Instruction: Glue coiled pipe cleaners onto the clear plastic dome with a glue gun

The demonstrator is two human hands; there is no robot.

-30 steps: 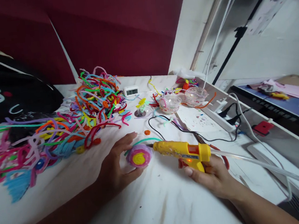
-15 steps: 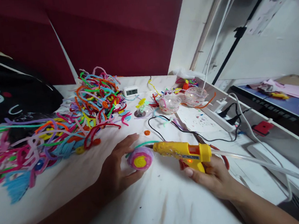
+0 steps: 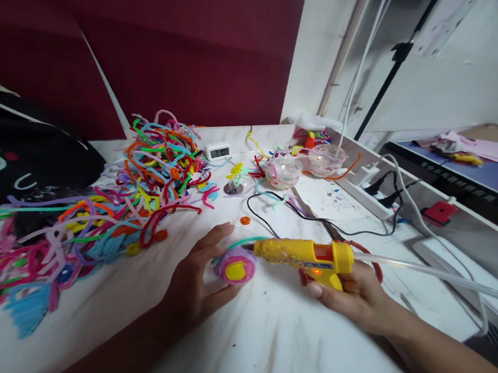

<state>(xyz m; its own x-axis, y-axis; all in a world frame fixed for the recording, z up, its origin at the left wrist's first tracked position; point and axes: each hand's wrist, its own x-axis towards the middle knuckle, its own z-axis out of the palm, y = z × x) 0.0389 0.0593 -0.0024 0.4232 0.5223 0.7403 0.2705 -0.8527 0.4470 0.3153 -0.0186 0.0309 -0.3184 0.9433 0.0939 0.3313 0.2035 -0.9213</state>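
Observation:
My left hand (image 3: 198,275) is curled around the left side of a coiled pipe-cleaner disc (image 3: 243,271), purple outside, pink inside it, yellow in the middle. A loose teal pipe cleaner end (image 3: 251,239) runs along the disc's top. In my right hand (image 3: 361,296) is a yellow hot glue gun (image 3: 291,250), gripped by its handle, with a small orange light on. Its nozzle points left and meets the upper right edge of the disc. A long clear glue stick (image 3: 427,271) sticks out of the gun's back. An orange coil (image 3: 245,220) lies just beyond the disc.
A tangled heap of coloured pipe cleaners (image 3: 161,160) covers the table's left and back. Behind are a small digital clock (image 3: 218,151) and clear plastic domes (image 3: 283,172). A black cable (image 3: 342,229) runs to a power strip (image 3: 372,197) on the right.
The glue gun's nozzle has shifted slightly left along the disc's top edge. The disc has barely moved, and my left hand keeps its hold.

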